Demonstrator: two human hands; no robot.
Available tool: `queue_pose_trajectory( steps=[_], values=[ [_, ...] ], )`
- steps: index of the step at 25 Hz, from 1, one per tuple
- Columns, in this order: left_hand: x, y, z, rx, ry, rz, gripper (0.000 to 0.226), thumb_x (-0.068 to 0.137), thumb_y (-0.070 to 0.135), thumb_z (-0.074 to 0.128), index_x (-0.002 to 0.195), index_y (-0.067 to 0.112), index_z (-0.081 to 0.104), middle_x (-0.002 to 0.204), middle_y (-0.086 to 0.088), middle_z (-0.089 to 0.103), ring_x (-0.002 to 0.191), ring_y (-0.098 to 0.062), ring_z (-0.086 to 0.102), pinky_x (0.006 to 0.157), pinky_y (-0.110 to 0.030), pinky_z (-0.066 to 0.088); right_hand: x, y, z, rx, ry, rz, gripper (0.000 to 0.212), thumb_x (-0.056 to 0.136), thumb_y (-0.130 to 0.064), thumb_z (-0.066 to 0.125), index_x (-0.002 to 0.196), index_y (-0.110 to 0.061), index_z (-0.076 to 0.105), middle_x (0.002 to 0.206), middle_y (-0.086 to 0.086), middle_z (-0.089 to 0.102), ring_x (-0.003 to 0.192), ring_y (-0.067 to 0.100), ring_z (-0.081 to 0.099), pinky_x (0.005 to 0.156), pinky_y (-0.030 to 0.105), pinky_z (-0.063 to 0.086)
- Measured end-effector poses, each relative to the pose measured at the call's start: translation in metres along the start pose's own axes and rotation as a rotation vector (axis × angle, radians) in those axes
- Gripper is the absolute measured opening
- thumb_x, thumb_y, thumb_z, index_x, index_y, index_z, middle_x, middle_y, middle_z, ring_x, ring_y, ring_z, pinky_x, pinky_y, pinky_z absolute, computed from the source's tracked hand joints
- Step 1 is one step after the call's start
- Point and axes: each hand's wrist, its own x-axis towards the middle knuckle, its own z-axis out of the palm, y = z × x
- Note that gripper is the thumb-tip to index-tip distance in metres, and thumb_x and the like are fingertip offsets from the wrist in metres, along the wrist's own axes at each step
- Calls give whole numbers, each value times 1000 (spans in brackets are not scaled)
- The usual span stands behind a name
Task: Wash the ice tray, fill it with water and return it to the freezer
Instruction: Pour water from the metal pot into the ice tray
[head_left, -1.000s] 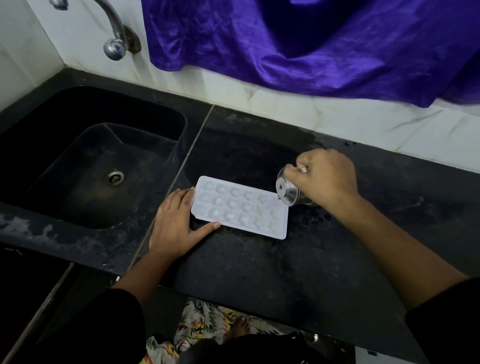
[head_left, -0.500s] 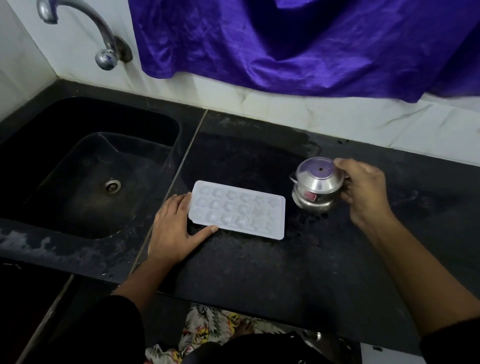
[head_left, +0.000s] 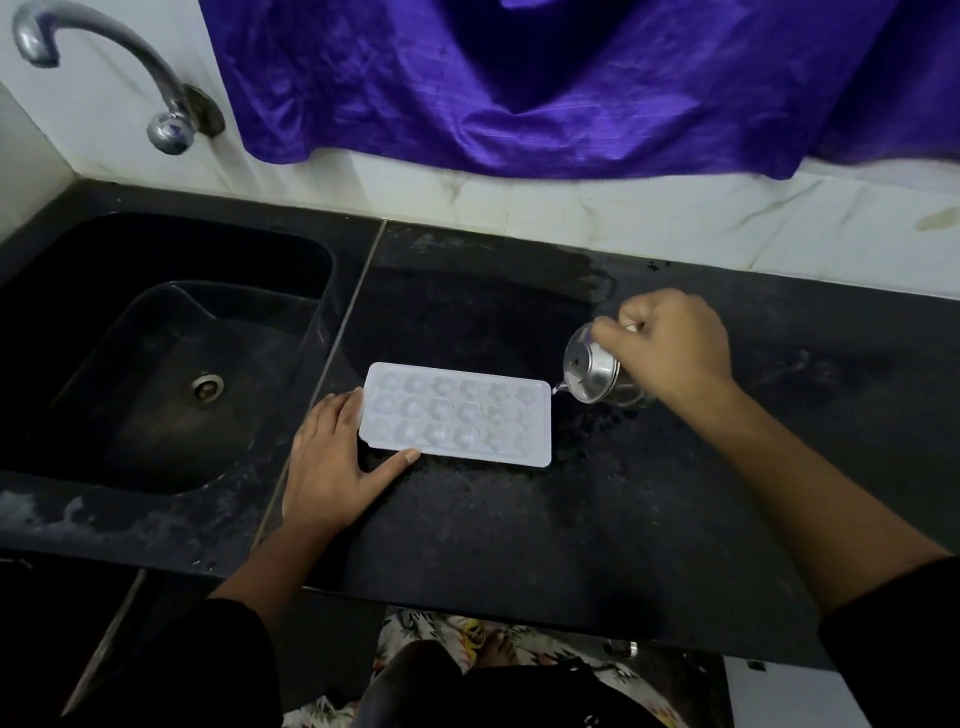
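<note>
— While the white plastic ice tray (head_left: 457, 413) lies flat just beside the dark sink (head_left: 104, 364), braced by the straight-fingered left hand (head_left: 332, 467), how far is the task judged?
— Filling is judged under way: a small steel pot (head_left: 595, 374) is gripped and tipped by the right hand (head_left: 675, 348) at the tray end away from the sink. Freezing is left.
— What is hidden?
— Water levels; washing cannot be confirmed.

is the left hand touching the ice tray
Touching. The head view shows the left hand with fingertips against the left edge of the ice tray and thumb along its near edge, no gap.
</note>
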Motion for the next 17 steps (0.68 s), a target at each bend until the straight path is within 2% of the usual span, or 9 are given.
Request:
queue_pose_trajectory(
  steps=[5,9,12,15,17],
  values=[
    [0,-1,0,-2,-2,8,101,83,83,57,158,18,36,158,-3,43,150,-24,32,123,-48,27,0,-12,7,-209,-48,-115,49,86,-34,66,51,-10,43,42,-1,38,41,19,38,48,25,22],
    [-1,-1,-1,-6,-4,9,103,82,85,52,158,17,36,158,-5,43,151,-26,32,123,-47,27,1,-9,3,-156,-13,-51,49,86,-35,67,51,-8,45,44,2,41,42,20,39,48,26,28],
    [-1,-2,-2,-11,-1,18,102,82,84,51,157,16,38,158,-5,45,150,-27,33,123,-47,28,-3,7,-8,110,21,104,49,84,-29,70,50,-9,41,47,2,37,47,17,36,53,30,33],
    [0,-3,-5,-8,-21,34,101,83,83,50,158,17,37,158,-5,44,150,-28,33,122,-49,29,-17,17,-19,502,86,298,44,88,-20,73,54,-4,50,49,2,44,48,15,41,54,27,38],
    [0,-3,-6,-1,-36,42,101,83,84,48,158,18,35,159,-5,44,151,-28,33,122,-49,30,-27,20,-23,722,150,435,33,91,-16,72,62,-6,58,51,-2,50,49,10,46,51,23,39]
  ],
)
